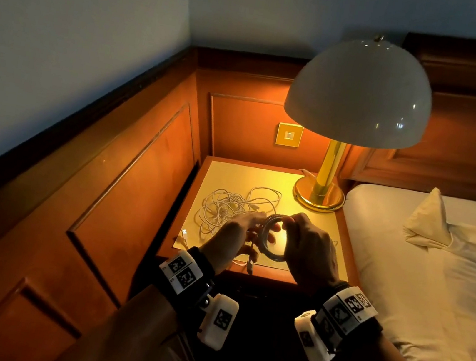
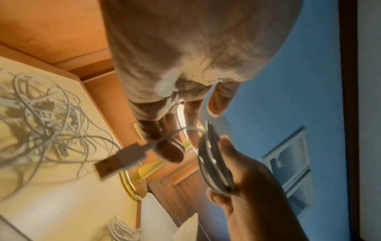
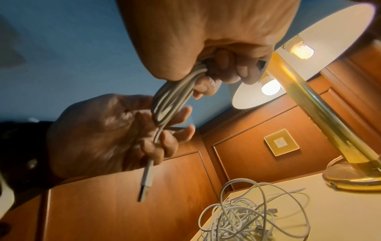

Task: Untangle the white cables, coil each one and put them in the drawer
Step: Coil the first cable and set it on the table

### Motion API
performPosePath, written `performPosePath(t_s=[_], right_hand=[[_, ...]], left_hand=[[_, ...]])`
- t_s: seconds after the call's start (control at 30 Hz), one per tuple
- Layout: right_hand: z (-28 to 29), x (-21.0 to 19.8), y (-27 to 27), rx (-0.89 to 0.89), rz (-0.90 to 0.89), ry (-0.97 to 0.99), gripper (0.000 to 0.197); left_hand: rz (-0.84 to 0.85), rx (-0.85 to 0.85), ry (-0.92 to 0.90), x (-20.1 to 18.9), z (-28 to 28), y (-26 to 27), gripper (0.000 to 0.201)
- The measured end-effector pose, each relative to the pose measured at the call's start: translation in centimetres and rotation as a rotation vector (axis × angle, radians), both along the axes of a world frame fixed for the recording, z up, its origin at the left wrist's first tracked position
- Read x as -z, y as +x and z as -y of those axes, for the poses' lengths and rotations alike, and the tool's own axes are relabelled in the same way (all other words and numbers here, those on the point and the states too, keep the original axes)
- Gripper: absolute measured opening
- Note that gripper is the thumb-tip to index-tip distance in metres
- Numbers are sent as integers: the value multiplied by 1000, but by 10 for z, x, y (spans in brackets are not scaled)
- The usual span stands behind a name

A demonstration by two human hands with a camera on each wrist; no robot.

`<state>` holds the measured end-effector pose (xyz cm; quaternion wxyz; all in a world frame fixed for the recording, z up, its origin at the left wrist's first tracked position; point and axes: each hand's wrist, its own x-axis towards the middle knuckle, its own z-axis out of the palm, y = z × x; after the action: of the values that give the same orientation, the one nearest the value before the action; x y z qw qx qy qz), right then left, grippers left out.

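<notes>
A white cable wound into a ring (image 1: 272, 238) hangs between both hands above the nightstand's (image 1: 310, 222) front edge. My right hand (image 1: 299, 236) grips the ring's bundled loops (image 3: 175, 91) in its curled fingers. My left hand (image 1: 246, 228) curls its fingers round that cable's loose tail (image 3: 156, 137), and the USB plug (image 3: 146, 184) dangles below them. The same plug (image 2: 121, 160) shows blurred in the left wrist view. Behind the hands, a loose tangle of white cables (image 1: 235, 209) lies on the nightstand's top. The drawer is hidden.
A lit lamp with a brass base (image 1: 319, 196) and a dome shade (image 1: 361, 90) stands at the back right. A bed (image 1: 431, 286) adjoins on the right, wood panelling (image 1: 125, 182) on the left. A loose plug (image 1: 184, 233) lies front left. A small coil (image 2: 120, 229) rests nearby.
</notes>
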<state>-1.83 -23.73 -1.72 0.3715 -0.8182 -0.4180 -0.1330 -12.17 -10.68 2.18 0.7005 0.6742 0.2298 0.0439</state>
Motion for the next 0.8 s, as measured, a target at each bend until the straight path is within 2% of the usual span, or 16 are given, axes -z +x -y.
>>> performPosePath(t_s=[0.07,0.2,0.27,0.43,0.63,0.8], right_hand=[[3,-1,6,28,13,41,26],[6,-6,13,57,61,89,27],[5,-6,14,62,81,84,28],[-1,-5,12,31,52,103,23],[1,-4,12,10,63,122,26],[9,0,18,-1,168,19,28]], left_hand=[[49,72,1,5,-10,-10,27],[71,150,400,16,-30,-21,22],[90,139,477,15,-33,-23,16],[50,183,442,14,-29,-13,20],[85,224,428,20,-19,-10,5],[124,75,352,2,-40,-14,9]])
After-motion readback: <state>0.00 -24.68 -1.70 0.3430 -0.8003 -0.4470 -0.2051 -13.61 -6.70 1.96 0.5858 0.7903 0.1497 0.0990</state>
